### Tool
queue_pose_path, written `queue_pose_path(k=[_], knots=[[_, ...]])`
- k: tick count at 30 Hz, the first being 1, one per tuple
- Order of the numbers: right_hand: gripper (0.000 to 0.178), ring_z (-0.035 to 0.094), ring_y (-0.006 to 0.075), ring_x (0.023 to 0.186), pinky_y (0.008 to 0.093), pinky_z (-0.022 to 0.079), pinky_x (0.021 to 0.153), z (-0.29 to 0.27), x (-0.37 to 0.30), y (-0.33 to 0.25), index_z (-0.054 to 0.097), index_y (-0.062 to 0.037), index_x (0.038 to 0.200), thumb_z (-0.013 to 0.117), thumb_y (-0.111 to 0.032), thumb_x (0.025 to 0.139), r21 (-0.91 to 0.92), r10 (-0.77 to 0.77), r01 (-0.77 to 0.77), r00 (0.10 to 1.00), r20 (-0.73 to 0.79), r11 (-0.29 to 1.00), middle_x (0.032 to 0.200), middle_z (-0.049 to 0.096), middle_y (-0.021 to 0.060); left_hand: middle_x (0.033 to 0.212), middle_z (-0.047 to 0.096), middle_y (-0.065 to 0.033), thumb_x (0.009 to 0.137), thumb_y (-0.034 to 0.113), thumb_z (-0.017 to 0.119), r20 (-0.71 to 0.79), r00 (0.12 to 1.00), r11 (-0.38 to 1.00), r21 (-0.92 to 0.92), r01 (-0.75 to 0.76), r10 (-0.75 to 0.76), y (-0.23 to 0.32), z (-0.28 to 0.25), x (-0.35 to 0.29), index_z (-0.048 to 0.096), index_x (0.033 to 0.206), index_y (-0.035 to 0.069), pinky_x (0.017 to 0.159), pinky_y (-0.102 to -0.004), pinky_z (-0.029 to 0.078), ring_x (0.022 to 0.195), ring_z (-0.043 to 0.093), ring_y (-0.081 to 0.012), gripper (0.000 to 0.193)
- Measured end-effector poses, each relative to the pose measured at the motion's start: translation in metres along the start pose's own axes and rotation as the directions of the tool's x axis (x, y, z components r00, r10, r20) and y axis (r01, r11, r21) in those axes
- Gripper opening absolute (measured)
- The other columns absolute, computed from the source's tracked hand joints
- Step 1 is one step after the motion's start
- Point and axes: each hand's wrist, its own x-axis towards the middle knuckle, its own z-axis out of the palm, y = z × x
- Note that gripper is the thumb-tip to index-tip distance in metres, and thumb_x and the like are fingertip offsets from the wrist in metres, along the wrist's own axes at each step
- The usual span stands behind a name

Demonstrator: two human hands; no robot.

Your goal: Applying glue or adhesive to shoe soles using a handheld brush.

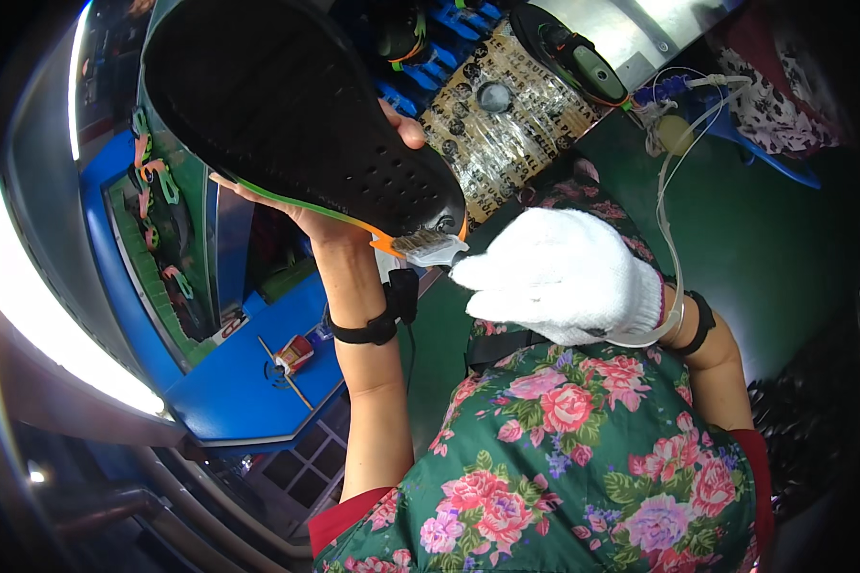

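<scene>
Shoe (268,105) right up close, black underside turned to my eyes, and what a slant on it! Its long axis runs from upper left to lower right: broad end away at the top, narrow, hole-dotted heel end pointing down at my right hand (564,272). So from that white-gloved hand the shoe lies up and to the left, its heel just beyond my fingertips.

My left hand (320,224) is the nearer one, and it's on the thing: bare, gripping from behind and along the edge, fingers wrapped over the far side, holding the shoe up off any surface. My right is closed on a brush (430,250), most of the handle lost inside the glove. Bristles point left, right at the orange trim of the heel; they look to be touching, though I can't tell how hard they press.

Below the gloved hand, my floral apron (564,406). Beyond the heel, a tape-covered board (521,143), with a second shoe (592,72) at its far end. Off left, a blue table (229,406), and past it more shoe pieces (167,181), orange and green, in a row.
</scene>
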Motion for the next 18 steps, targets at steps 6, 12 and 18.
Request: queue_pose_path(k=[6,12,18], knots=[[0.030,0.069,0.0242,0.076,0.0335,0.055,0.065,-0.011,0.015,-0.009,0.075,-0.0081,0.104,0.081,-0.004,0.075,-0.098,0.145,-0.159,0.980,-0.136,0.982,0.098,0.076,0.0088,0.096,0.064,-0.0231,0.062,0.105,0.018,-0.011,1.000,0.997,-0.076,-0.017,0.016,-0.010,0.001,0.005,0.054,0.124,-0.002,0.078,-0.0451,0.056,0.086,0.066,-0.0348,0.129],[0.018,0.073,0.0234,0.085,0.0327,0.058,0.074,-0.007,0.017,-0.009,0.076,-0.0035,0.092,0.081,0.000,0.075,0.274,0.407,-0.388,0.913,-0.014,0.880,0.092,0.076,0.0112,0.102,0.060,-0.0177,0.068,0.100,0.037,0.038,0.998,0.996,-0.074,0.050,-0.047,-0.024,-0.025,-0.004,0.058,0.119,-0.001,0.083,-0.0436,0.047,0.090,0.058,-0.0308,0.115],[0.018,0.072,0.0242,0.082,0.0340,0.056,0.073,-0.008,0.014,-0.002,0.076,-0.0039,0.091,0.080,0.001,0.074,0.036,0.335,-0.333,0.939,-0.080,0.942,0.095,0.076,0.0129,0.101,0.062,-0.0180,0.072,0.098,0.037,-0.033,0.998,0.986,-0.163,0.045,-0.051,-0.039,-0.036,-0.010,0.058,0.123,0.001,0.080,-0.0434,0.051,0.085,0.060,-0.0307,0.112]])
